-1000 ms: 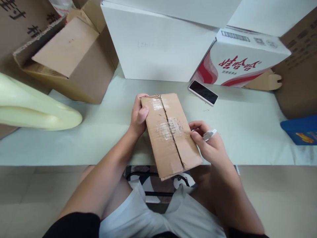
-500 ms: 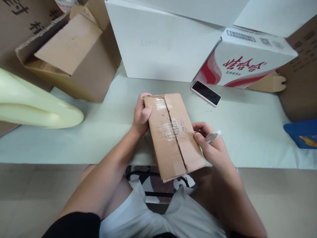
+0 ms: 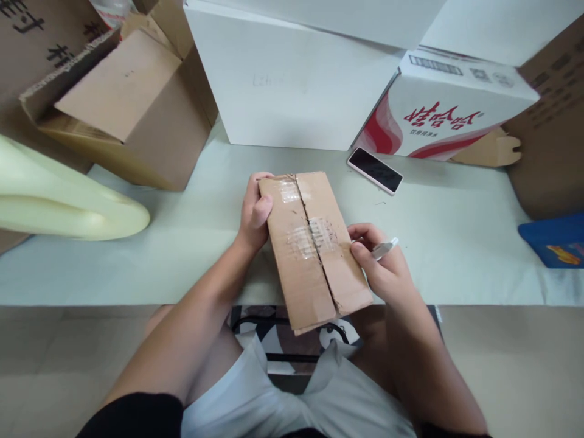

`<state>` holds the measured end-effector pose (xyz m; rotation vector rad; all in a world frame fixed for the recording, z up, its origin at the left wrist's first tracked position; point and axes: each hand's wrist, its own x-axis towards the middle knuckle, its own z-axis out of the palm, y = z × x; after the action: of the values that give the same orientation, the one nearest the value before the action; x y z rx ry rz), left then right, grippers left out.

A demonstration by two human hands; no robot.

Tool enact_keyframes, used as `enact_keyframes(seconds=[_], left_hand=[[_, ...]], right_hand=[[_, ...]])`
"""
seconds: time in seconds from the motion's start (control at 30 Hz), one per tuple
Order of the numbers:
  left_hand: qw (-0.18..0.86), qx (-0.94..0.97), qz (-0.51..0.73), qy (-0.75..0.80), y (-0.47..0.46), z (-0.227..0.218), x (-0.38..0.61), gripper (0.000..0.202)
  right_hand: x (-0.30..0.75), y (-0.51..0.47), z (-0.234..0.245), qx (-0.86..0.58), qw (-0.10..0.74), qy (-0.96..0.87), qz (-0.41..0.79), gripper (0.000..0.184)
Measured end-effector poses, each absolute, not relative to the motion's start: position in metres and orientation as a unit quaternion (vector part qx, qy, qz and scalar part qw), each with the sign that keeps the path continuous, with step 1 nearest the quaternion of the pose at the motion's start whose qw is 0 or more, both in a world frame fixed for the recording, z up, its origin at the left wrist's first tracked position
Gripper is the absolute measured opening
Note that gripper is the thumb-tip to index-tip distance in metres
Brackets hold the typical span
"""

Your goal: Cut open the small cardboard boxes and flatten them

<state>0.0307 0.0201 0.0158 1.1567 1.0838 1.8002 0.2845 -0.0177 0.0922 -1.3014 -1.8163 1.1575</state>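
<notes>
A brown cardboard box [image 3: 298,286] is tilted over the table's front edge, its near end above my lap. Torn clear tape lies across its top, and a dark open seam runs lengthwise between the flaps. My left hand [image 3: 256,210] grips the upper left edge, thumb on top and fingers mostly hidden underneath. Against the right side of the box rests my right hand [image 3: 381,258], closed around what looks like a utility knife [image 3: 385,248]. Only the knife's pale grey handle end shows; its blade cannot be seen.
The table [image 3: 205,243] has a pale green cover. A phone [image 3: 375,170] lies beyond the box. Behind stand a large white box [image 3: 292,91], a red-and-white carton [image 3: 438,121] and an open brown carton [image 3: 150,134]. A pale yellow object [image 3: 91,201] is at left, a blue container [image 3: 554,243] at right.
The whole scene sits slightly further left in the view. Both hands keep the same hold on the box and the knife; little else differs.
</notes>
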Motion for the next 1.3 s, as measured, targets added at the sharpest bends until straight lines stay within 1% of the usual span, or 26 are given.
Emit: enact_keyframes(seconds=[0.17,0.3,0.67,0.8,0.97,1.07,1.2,1.3], left_hand=[[0.367,0.446,0.702,0.417,0.020,0.016,0.031,0.048],[0.357,0.447,0.700,0.427,0.021,0.015,0.030,0.044],[0.363,0.448,0.697,0.426,0.022,0.012,0.031,0.048],[0.354,0.448,0.700,0.430,0.023,0.011,0.031,0.051],[0.367,0.450,0.693,0.427,0.021,0.013,0.031,0.048],[0.378,0.447,0.692,0.423,0.020,0.015,0.031,0.047],[0.377,0.448,0.685,0.434,0.019,0.017,0.031,0.052],[0.376,0.452,0.682,0.435,0.019,0.018,0.031,0.053]], right_hand=[[0.283,-0.018,0.091,-0.487,0.312,-0.680,0.451,0.026],[0.283,-0.019,0.092,-0.495,0.303,-0.686,0.439,0.024],[0.280,-0.020,0.100,-0.508,0.284,-0.696,0.419,0.027],[0.278,-0.023,0.106,-0.524,0.276,-0.688,0.419,0.022],[0.277,-0.026,0.110,-0.538,0.295,-0.689,0.385,0.013],[0.277,-0.029,0.113,-0.528,0.293,-0.700,0.382,0.010],[0.278,-0.036,0.118,-0.506,0.300,-0.724,0.361,0.005],[0.277,-0.042,0.121,-0.479,0.312,-0.750,0.333,0.005]])
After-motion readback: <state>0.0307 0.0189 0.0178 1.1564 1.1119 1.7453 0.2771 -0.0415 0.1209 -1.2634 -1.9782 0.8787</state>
